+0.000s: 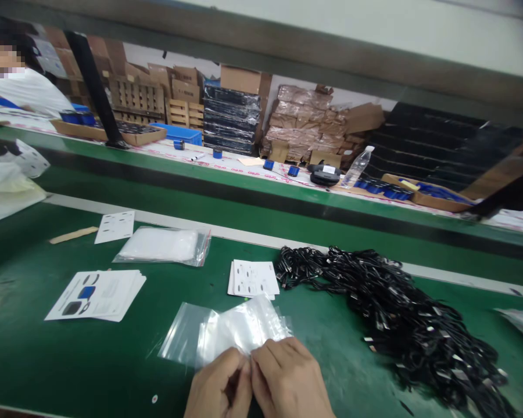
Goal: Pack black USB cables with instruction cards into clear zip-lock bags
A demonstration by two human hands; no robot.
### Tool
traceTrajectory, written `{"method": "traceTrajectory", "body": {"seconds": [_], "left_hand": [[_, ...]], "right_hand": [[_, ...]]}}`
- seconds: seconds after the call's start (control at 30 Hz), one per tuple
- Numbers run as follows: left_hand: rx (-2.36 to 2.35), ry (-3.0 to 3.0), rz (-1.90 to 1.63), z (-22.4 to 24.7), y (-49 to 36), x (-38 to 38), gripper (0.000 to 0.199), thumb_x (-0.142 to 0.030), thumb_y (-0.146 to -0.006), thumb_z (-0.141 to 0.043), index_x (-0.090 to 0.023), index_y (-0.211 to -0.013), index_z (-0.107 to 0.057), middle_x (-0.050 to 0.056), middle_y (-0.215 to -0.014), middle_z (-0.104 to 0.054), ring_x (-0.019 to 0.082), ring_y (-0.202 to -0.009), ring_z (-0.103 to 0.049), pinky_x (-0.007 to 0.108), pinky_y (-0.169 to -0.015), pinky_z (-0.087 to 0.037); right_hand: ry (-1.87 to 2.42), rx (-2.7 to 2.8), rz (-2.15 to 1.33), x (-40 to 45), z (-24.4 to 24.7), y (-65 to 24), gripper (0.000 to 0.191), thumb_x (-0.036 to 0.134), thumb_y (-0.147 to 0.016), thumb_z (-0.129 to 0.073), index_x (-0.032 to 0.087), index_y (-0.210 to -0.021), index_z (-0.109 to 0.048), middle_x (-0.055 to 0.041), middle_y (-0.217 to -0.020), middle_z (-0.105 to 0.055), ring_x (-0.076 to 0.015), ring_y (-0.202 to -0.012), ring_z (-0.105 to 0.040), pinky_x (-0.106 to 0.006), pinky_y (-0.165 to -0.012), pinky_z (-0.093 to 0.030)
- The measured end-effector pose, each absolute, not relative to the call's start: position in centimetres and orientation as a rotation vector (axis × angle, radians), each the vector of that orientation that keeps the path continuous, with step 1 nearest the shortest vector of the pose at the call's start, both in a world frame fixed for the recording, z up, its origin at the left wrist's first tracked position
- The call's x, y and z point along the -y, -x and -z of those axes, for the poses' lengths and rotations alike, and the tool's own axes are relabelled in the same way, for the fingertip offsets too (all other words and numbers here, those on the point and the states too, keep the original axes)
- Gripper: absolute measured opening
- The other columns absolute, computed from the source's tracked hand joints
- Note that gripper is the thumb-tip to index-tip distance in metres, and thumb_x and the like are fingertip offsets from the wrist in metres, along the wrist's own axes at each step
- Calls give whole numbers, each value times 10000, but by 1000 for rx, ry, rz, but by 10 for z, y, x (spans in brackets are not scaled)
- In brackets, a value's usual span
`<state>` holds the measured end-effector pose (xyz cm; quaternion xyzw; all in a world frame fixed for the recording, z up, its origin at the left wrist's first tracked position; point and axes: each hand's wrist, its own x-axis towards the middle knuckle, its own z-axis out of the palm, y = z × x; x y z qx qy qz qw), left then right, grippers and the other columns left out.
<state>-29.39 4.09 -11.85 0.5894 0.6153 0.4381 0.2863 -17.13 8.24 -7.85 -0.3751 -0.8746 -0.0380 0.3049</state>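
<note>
At the near middle of the green table, my left hand (220, 386) and my right hand (287, 377) meet, fingertips pinched on the near edge of a clear plastic bag (248, 325). More clear bags (185, 334) lie under it. Beyond them sits a small stack of printed sheets (255, 278). To the left is a fanned stack of leaflets (96, 295), with a bag of white material (161, 245) behind it. A long heap of black cables (375, 296) spreads over the right side.
A single sheet (115, 226) and a brown strip (73, 235) lie at the left. Across the green belt, a raised ledge holds a plastic bottle (358, 167), blue round items and cardboard trays (146, 137). A person in white (30, 90) is at far left.
</note>
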Motion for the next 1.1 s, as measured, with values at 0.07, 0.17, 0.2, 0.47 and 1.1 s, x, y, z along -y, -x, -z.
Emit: {"method": "traceTrajectory", "body": {"seconds": [0.07,0.17,0.2,0.47,1.1], "left_hand": [[-1653,-1558,-1156,118,293,-42,322,-342,-863,-386,-221,-574,-315,-75,-480,-341,91,-420,-342,201,-436,-261],[-1663,-1508,-1143,116,293,-44,322,-346,-862,-376,-225,-571,-308,-70,-486,-330,96,-427,-348,182,-422,-280],[-1664,-1488,-1142,116,294,-45,319,-347,-860,-374,-227,-570,-317,-67,-490,-332,98,-430,-357,175,-419,-294],[-1620,-1316,-1164,113,294,-43,246,-308,-773,-429,-230,-549,-361,-67,-493,-311,98,-435,-347,160,-411,-338],[-1547,-1076,-1143,120,294,-44,357,-501,-776,-425,-236,-547,-360,-46,-460,-407,113,-419,-449,182,-398,-412]], "right_hand": [[1052,2243,155,-82,80,174,304,71,-772,-375,197,-523,-497,13,-470,-512,-142,-415,-443,-290,-536,-254],[1111,2230,126,-83,75,177,284,76,-750,-395,195,-516,-501,12,-476,-526,-136,-422,-443,-289,-555,-248],[1126,2259,111,-83,74,178,266,72,-741,-412,193,-526,-512,13,-488,-538,-133,-432,-454,-287,-562,-252],[1293,2279,43,-96,61,171,210,37,-722,-495,170,-570,-555,-9,-536,-591,-147,-500,-525,-284,-604,-306],[1389,2646,-62,-167,52,199,112,212,-808,-681,106,-838,-660,-127,-814,-723,-249,-743,-667,-350,-755,-407]]}}
